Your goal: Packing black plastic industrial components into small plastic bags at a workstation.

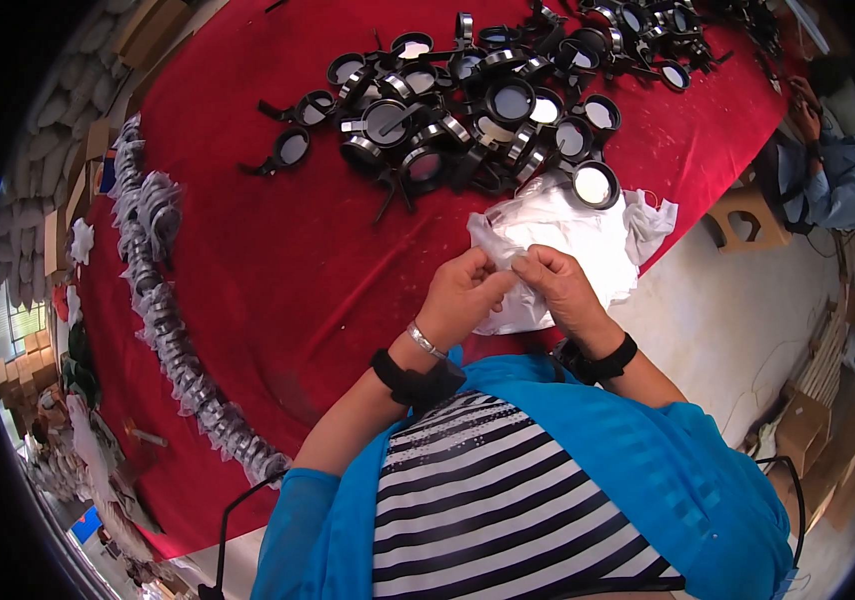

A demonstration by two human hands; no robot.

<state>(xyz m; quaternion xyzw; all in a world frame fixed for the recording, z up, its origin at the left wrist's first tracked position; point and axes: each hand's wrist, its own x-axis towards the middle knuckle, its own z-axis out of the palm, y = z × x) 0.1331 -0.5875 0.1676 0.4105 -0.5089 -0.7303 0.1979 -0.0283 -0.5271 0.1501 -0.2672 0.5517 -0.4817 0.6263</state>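
My left hand (463, 295) and my right hand (563, 290) meet above the near edge of the red-covered table. The fingers of both are closed in a pinch on a thin, translucent plastic bag (493, 240). Whether anything lies inside that bag, I cannot tell. Just beyond my hands, a pile of white plastic bags (573, 235) catches bright glare. Against its far side rests a round black-rimmed piece with a shiny face (596, 185). A heap of similar pieces with black arms (508, 100) spreads behind it.
Along the left of the red cloth (248, 250) runs a long curved row of wrapped round pieces (173, 340). Cardboard boxes (808, 430) stand on the floor at right. Another person (848, 180) sits at the far right beside a tan stool (748, 220).
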